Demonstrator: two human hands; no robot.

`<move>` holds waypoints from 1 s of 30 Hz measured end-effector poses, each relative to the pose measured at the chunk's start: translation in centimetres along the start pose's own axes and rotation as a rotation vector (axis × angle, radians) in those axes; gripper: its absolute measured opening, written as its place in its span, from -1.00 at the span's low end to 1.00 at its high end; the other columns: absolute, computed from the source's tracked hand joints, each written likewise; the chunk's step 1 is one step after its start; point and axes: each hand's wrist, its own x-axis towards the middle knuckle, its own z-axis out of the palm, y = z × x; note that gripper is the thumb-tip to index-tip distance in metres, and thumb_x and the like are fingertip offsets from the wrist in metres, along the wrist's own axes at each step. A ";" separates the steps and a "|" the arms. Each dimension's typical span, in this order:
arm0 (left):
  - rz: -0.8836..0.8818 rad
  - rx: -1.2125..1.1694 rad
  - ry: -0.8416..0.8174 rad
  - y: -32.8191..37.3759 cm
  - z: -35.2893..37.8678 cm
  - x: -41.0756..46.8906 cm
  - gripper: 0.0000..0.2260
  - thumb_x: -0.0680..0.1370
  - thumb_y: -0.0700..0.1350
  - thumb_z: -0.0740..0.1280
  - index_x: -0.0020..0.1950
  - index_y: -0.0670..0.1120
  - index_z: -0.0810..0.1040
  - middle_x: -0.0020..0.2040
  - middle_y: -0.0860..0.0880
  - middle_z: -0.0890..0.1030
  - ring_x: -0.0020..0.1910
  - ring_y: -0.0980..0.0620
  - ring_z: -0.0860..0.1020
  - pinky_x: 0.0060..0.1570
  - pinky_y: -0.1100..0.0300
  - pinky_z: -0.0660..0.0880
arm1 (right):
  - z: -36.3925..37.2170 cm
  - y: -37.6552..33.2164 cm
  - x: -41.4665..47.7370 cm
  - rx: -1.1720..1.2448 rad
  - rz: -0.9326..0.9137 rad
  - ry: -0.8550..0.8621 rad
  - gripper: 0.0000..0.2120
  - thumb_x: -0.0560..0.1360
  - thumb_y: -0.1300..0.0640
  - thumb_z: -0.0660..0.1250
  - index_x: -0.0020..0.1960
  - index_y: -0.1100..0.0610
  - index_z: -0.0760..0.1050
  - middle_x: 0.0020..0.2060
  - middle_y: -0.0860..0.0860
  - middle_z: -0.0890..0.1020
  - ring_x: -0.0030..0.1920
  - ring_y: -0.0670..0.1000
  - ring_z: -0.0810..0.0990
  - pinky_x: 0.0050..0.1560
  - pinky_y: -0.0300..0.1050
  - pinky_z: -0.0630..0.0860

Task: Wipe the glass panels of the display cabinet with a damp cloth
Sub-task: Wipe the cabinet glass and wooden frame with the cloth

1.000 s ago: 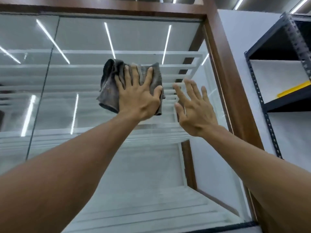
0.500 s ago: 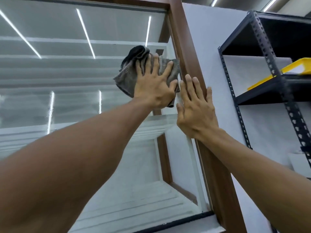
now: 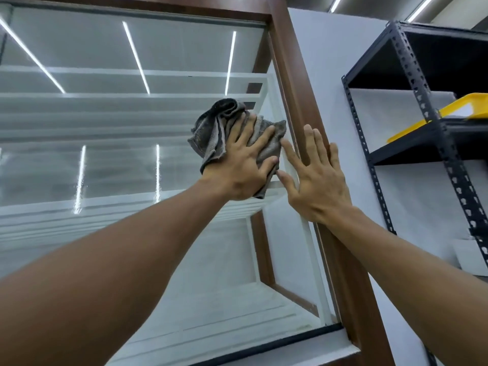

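The glass panel (image 3: 105, 167) fills the view from nine o'clock to centre, bounded at three o'clock by the brown frame post (image 3: 298, 88). Further toward three o'clock stands a dark metal rack (image 3: 408, 64) bearing a yellow tray (image 3: 464, 107). The left hand (image 3: 243, 167), fingers straight and spread, presses the grey cloth (image 3: 211, 133) on the glass beside the post. The right hand (image 3: 319, 186), fingers apart, lies flat across the post and glass edge, blocking the cloth's three o'clock side.
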 end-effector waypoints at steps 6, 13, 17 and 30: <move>-0.036 -0.018 -0.002 -2.7 -1.7 -2.9 -0.37 0.68 0.30 0.02 0.71 0.17 -0.08 0.71 -0.02 -0.24 0.65 0.02 -0.35 0.62 -0.16 -0.29 | 0.4 -2.7 -0.1 -0.058 0.056 0.004 -0.28 0.61 -0.18 -0.22 0.68 0.15 -0.14 0.66 0.19 -0.20 0.65 0.16 -0.29 0.62 0.27 -0.29; -0.102 -0.001 0.023 -7.8 -4.6 -7.0 -0.38 0.70 0.27 0.04 0.71 0.15 -0.09 0.71 -0.05 -0.22 0.66 0.01 -0.32 0.60 -0.03 -0.40 | 1.0 -12.9 1.4 0.192 -0.005 -0.022 -0.28 0.62 -0.11 -0.16 0.67 0.23 -0.16 0.65 0.24 -0.17 0.65 0.18 -0.27 0.62 0.30 -0.27; -0.160 0.012 0.041 -11.6 -6.2 -9.5 -0.38 0.70 0.26 0.05 0.70 0.16 -0.08 0.71 -0.04 -0.21 0.67 0.01 -0.30 0.61 -0.04 -0.38 | 1.1 -17.5 2.8 0.185 -0.058 -0.029 -0.28 0.60 -0.13 -0.16 0.68 0.15 -0.19 0.67 0.15 -0.17 0.66 0.18 -0.26 0.58 0.40 -0.29; -0.403 0.126 0.140 -23.7 -11.8 -18.7 -0.36 0.63 0.33 -0.05 0.70 0.22 -0.07 0.72 0.01 -0.17 0.67 0.05 -0.26 0.60 -0.01 -0.36 | 0.5 -30.4 4.4 0.166 -0.203 -0.067 -0.26 0.59 -0.12 -0.15 0.67 0.17 -0.23 0.66 0.18 -0.22 0.65 0.19 -0.29 0.49 0.53 -0.36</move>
